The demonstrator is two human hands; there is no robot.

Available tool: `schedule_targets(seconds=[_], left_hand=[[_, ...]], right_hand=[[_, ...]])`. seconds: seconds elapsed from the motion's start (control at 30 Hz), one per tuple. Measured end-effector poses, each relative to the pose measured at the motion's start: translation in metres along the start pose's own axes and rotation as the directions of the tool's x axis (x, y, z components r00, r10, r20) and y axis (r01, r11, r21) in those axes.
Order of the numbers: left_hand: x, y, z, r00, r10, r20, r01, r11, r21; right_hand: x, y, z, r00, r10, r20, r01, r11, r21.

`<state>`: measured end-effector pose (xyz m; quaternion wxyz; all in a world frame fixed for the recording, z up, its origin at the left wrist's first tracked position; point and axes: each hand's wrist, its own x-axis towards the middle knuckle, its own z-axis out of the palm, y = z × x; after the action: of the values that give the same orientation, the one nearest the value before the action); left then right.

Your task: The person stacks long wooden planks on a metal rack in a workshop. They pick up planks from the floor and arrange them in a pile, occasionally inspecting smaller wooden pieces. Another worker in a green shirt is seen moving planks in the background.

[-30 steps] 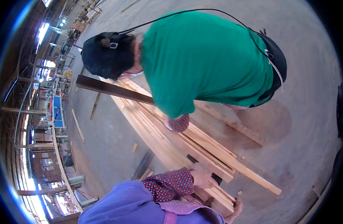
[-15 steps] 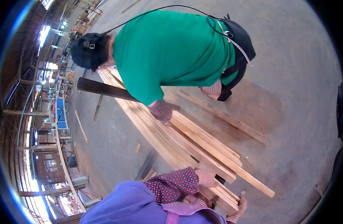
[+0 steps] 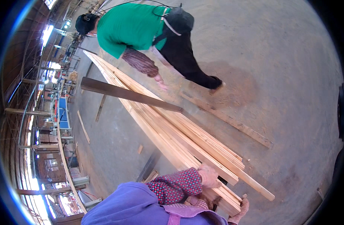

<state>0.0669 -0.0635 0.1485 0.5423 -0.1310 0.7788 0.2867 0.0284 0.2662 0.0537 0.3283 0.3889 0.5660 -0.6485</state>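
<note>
Long pale wooden boards (image 3: 157,131) lie in a narrow stack, running from the far left toward me. My left hand (image 3: 208,176), gloved in pink knit below a patterned sleeve, closes on the near part of the boards. At the near end, my right hand (image 3: 242,208) wraps round the ends of several boards (image 3: 228,200); its palm is hidden behind them. A dark flat bar (image 3: 130,94) crosses over the stack beyond my hands. One longer board (image 3: 256,185) sticks out past the rest to the right.
A co-worker in a green shirt (image 3: 129,28) stands beyond the stack, one hand (image 3: 160,82) hanging free. A loose plank (image 3: 232,122) lies on the concrete floor right of the stack. Left are a thin wood strip (image 3: 83,126), a small offcut (image 3: 140,149) and a blue machine (image 3: 63,112).
The co-worker has let go of the boards and stepped away toward the far left, uncovering the dark bar and more of the stack. My hands have hardly moved.
</note>
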Motion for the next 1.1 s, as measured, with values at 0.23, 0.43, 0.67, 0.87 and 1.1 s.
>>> schedule_targets(seconds=[0.23,0.43,0.67,0.87,1.1], left_hand=[[0.002,0.001,-0.003,0.999,-0.018,0.039,0.019,1.000,-0.008],[0.009,-0.002,-0.003,0.999,0.008,0.041,-0.009,1.000,0.007],[0.014,-0.002,0.003,1.000,-0.009,-0.005,0.009,1.000,0.000],[0.014,-0.001,0.004,1.000,-0.015,-0.009,0.015,1.000,-0.010],[0.016,-0.005,0.006,1.000,0.001,-0.006,-0.002,1.000,-0.022]], right_hand=[[-0.008,-0.004,0.009,0.990,-0.140,0.024,0.142,0.979,-0.144],[-0.018,-0.011,0.030,0.997,-0.063,-0.047,0.061,0.998,-0.035],[-0.013,-0.012,0.025,0.983,-0.183,0.008,0.179,0.948,-0.262],[0.001,-0.004,0.004,0.974,-0.220,0.061,0.228,0.928,-0.295],[-0.002,-0.002,0.010,0.951,-0.288,0.111,0.308,0.868,-0.390]])
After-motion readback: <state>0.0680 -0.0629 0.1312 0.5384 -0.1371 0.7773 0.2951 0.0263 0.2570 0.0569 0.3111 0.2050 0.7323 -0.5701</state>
